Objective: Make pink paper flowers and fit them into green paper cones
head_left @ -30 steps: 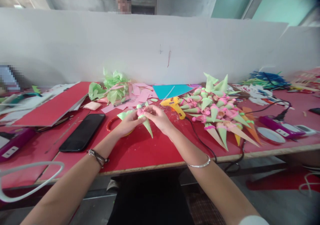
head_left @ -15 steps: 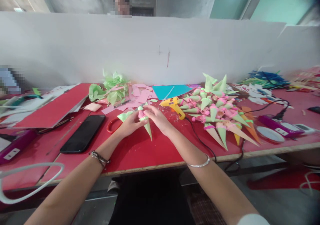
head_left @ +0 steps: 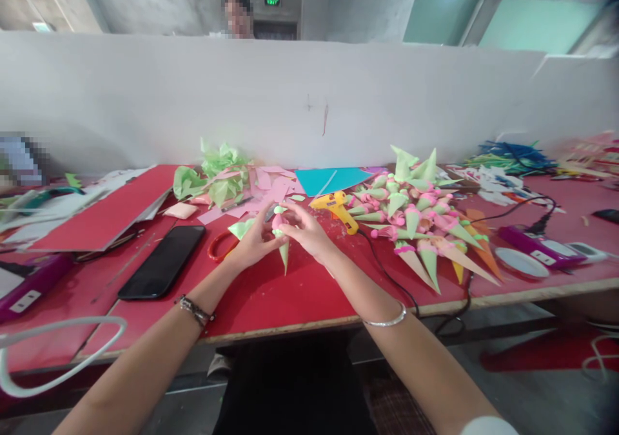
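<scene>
Between my two hands stands a small paper ice cream cone (head_left: 285, 256), its pale green tip pointing down and its pink top capped by a green ball. My left hand (head_left: 255, 240) grips it from the left with curved fingers. From the other side my right hand (head_left: 306, 230) pinches it around the top. Just left of my left hand lie a pale green paper piece (head_left: 240, 229) and red-handled scissors (head_left: 217, 247), partly hidden. A yellow glue gun (head_left: 337, 209) rests to the right of my right hand.
At right lies a heap of similar paper cones (head_left: 411, 219), beside a purple power strip (head_left: 541, 248) and a white lid (head_left: 522, 262). A black phone (head_left: 163, 261) lies at left. Green tissue paper (head_left: 223, 164), pink scraps (head_left: 265, 183) and a blue sheet (head_left: 329, 181) sit before the white partition (head_left: 193, 100).
The cone has turned more upright, its tip shifting slightly left. My right fingers have moved lower and closer around its top, and my left fingers have shifted around it.
</scene>
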### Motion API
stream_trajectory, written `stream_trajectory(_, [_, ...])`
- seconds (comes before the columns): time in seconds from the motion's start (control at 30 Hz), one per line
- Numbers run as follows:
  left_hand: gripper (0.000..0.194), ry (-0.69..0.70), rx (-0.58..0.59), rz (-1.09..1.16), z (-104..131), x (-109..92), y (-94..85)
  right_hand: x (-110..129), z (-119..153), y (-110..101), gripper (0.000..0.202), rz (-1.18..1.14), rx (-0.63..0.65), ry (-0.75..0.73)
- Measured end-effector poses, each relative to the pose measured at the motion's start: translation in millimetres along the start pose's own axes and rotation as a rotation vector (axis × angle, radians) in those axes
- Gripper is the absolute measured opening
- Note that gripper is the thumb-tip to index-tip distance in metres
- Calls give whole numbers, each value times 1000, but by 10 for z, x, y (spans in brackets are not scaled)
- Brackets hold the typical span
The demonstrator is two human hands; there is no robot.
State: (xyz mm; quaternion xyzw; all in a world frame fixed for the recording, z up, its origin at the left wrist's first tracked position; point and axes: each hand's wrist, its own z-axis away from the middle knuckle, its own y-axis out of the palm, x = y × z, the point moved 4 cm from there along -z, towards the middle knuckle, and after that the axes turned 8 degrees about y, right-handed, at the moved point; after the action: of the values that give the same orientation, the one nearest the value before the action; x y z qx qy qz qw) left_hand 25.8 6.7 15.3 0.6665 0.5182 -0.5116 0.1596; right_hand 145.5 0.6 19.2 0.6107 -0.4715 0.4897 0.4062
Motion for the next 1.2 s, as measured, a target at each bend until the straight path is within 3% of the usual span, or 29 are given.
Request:
stream_trajectory(0.3, [69,35,0,-102,12,-8,-7,3,-45,-12,26,-41,-31,8])
stream_trajectory(0.77, [65,93,19,-168,12,17,-12,8,-44,-8,26,-31,-16,17])
stream_trajectory(0.9, [69,97,44,-230,24,1,0,-37,-45,-2,37,-14,1,26])
stream_trajectory(1.1, [70,114,55,-481,45,-29,-14,-114,-45,-34,47,25,-68,62])
stream_trajectory(1.2, [56,157,-82,-699,35,-80,-117,-125,-52,-61,47,5,-157,66])
